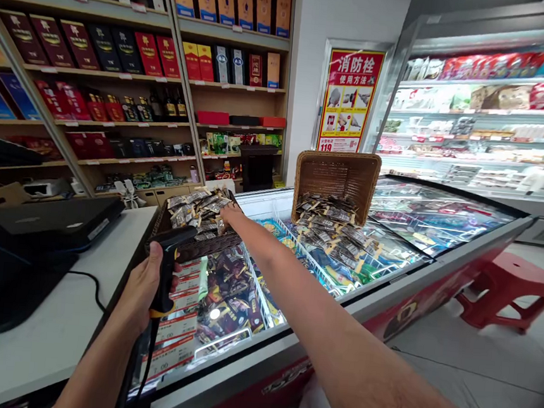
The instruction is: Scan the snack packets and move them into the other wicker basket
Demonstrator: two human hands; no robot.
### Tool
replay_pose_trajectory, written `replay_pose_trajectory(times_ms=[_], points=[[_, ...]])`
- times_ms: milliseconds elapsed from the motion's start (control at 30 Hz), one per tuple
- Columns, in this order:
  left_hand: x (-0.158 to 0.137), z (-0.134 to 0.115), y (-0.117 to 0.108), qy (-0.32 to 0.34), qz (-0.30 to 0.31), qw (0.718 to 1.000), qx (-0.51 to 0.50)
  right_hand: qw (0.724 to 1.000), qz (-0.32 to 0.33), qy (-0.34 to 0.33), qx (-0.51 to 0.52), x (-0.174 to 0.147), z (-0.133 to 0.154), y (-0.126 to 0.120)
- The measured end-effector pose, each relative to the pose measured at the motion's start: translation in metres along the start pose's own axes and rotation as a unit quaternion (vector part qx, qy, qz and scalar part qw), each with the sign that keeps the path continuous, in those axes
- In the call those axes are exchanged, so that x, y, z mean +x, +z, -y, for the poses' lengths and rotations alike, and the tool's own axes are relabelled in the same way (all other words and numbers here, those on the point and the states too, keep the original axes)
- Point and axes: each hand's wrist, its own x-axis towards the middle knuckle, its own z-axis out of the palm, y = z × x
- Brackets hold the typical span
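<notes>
My left hand (143, 288) is wrapped round the handle of a black barcode scanner (167, 274) with yellow trim. The scanner's head points toward the far side, and its cable hangs down over the freezer's edge. My right hand (232, 213) reaches out to a heap of small snack packets (198, 209) in a dark woven basket (211, 244) on the freezer. Its fingers are at the packets, too far off and partly hidden to show a grip. A tan wicker basket (336, 171) lies tipped on its side, more packets (334, 231) spilling from it onto the glass.
Under the glass of the chest freezer (389, 281) lie frozen packs. Price labels (178, 323) line its near left end. A white counter (54, 299) with a dark machine (51, 223) stands at left. Shelves of boxes rise behind; a red stool (513, 282) stands at right.
</notes>
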Motion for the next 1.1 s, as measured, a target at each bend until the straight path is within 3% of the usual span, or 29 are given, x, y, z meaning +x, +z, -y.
replay_pose_trajectory(times_ms=[167,267,333,433,533,667,800,933,1100], points=[[-0.008,-0.001,0.01,-0.017,0.021,1.0,-0.005,0.982,-0.086,0.03,0.163,-0.02,-0.002,-0.013],[-0.018,0.002,0.018,0.019,0.028,0.999,-0.009,0.968,-0.126,0.045,0.214,-0.043,-0.003,-0.027],[-0.025,0.005,0.019,0.065,0.047,0.997,0.008,0.938,-0.189,0.053,0.286,-0.066,-0.006,-0.038],[-0.034,0.008,0.017,0.123,0.109,0.985,0.055,0.87,-0.248,0.079,0.418,-0.108,-0.016,-0.057],[-0.04,0.001,0.019,0.16,0.146,0.97,0.106,0.824,-0.243,0.105,0.501,-0.149,-0.031,-0.08],[-0.043,-0.021,0.04,0.177,0.179,0.955,0.158,0.789,-0.236,0.138,0.551,-0.186,-0.055,-0.111],[-0.04,-0.041,0.073,0.167,0.216,0.948,0.164,0.784,-0.242,0.154,0.55,-0.207,-0.075,-0.129],[-0.026,-0.05,0.103,0.186,0.256,0.936,0.152,0.778,-0.241,0.188,0.549,-0.218,-0.086,-0.13],[-0.011,-0.05,0.12,0.169,0.263,0.935,0.167,0.759,-0.229,0.233,0.564,-0.229,-0.097,-0.128]])
